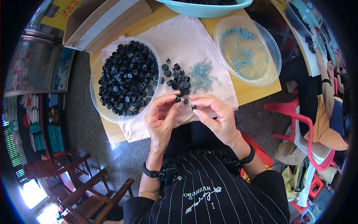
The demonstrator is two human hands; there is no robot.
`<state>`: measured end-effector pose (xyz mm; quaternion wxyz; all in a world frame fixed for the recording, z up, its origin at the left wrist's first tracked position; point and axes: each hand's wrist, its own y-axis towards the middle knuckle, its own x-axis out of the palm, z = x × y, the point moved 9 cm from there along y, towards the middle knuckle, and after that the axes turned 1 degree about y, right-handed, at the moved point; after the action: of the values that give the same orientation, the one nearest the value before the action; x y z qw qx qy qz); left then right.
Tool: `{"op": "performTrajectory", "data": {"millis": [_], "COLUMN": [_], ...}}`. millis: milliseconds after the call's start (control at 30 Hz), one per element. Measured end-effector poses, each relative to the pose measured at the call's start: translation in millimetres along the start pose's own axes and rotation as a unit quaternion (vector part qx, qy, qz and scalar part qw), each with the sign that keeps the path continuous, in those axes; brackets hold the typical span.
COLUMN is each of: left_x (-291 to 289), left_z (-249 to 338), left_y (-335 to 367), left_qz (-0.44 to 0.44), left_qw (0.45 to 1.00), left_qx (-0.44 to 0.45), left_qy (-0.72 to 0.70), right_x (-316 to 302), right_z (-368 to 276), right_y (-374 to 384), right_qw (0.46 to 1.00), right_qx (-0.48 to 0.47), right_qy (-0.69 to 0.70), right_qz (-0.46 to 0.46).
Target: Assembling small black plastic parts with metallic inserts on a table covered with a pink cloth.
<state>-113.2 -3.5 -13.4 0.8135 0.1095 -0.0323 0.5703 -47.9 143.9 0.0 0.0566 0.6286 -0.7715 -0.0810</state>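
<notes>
My left hand (pixel 161 115) pinches a small black plastic cap (pixel 178 99) between thumb and fingertips, over the near edge of the pink cloth (pixel 182 37). Just to its right, my right hand (pixel 219 118) grips a small black plastic piece (pixel 193 107), with a thin silvery screw (pixel 188 109) sticking out toward the left. The two pieces are apart. Beyond my fingers lies a loose group of black plastic parts (pixel 176 76), beside a heap of silvery screws (pixel 201 75). A clear round tub heaped with black plastic parts (pixel 128 76) stands left of my left hand.
A clear oval tub (pixel 274 69) with scattered screws stands at the right of the yellow table (pixel 261 89). A cardboard box (pixel 108 26) and a pale blue basin (pixel 201 10) sit at the back. Wooden chairs (pixel 97 186) are lower left; a pink plastic chair (pixel 311 130) and another person's arm (pixel 328 89) are right.
</notes>
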Motion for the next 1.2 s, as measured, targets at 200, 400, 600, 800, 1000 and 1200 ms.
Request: {"op": "performTrajectory", "data": {"millis": [200, 400, 600, 800, 1000, 1200], "left_x": [9.0, 34.6, 61.6, 75.3, 75.1, 78.5], "left_z": [12.6, 23.5, 26.8, 29.6, 23.7, 20.9], "left_y": [1.5, 1.6, -1.7, -2.4, -2.3, -0.5], "left_qz": [-0.015, -0.041, -0.078, -0.077, -0.071, -0.078], "left_qw": [0.999, 0.99, 0.985, 0.983, 0.978, 0.976], "left_qx": [-0.018, -0.055, -0.059, -0.061, -0.07, -0.08], "left_qy": [-0.049, -0.12, -0.14, -0.156, -0.181, -0.186], "right_x": [-8.7, -20.1, -38.5, -45.3, -45.3, -48.3], "right_z": [3.8, -14.0, -22.1, -20.6, -10.7, -8.9], "right_y": [-5.2, -1.5, -1.8, -4.0, -4.5, -2.7], "right_qw": [0.988, 0.958, 0.948, 0.945, 0.93, 0.926], "right_qx": [0.078, 0.088, 0.075, 0.092, 0.134, 0.138], "right_qy": [0.134, 0.271, 0.301, 0.305, 0.337, 0.346], "right_qz": [0.027, 0.032, 0.071, 0.077, 0.064, 0.065]}}
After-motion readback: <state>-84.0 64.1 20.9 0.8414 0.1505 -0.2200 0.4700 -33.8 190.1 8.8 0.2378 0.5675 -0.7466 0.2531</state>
